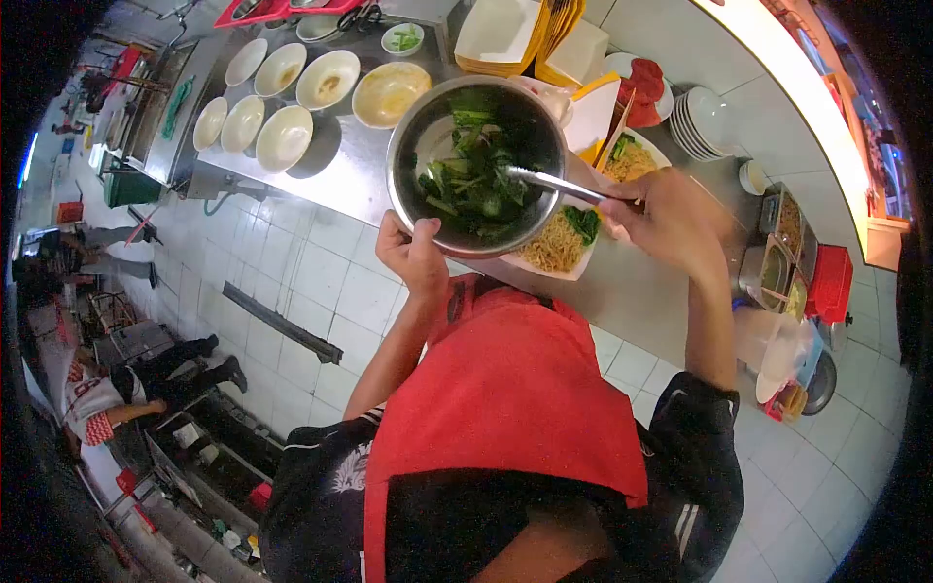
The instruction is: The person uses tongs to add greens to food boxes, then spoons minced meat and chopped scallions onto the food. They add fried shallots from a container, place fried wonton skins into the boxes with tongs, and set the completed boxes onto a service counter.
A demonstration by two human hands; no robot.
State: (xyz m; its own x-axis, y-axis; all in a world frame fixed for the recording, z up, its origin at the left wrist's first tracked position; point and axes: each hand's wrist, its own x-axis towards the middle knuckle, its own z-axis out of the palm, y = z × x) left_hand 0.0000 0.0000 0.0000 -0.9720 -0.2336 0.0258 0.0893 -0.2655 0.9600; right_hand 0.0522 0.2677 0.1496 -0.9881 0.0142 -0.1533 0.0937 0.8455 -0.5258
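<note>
My left hand (416,255) grips the near left rim of a steel bowl (400,199), its thumb over the edge. Cooked leafy greens (476,175) lie inside the bowl. In my right hand (666,219) are metal tongs (569,185), closed around the handle end, with their tips among the greens. Partly under the bowl, a paper tray with noodles (554,247) and some greens sits on the steel counter (622,291). Another tray of noodles (630,160) with greens stands behind my right hand.
Several white bowls (285,139) stand at the counter's left. Stacked paper trays (501,34) are at the back, a plate stack (702,121) and food containers (777,243) at the right. A small bowl of chopped greens (402,39) is behind. Two people are at the far left.
</note>
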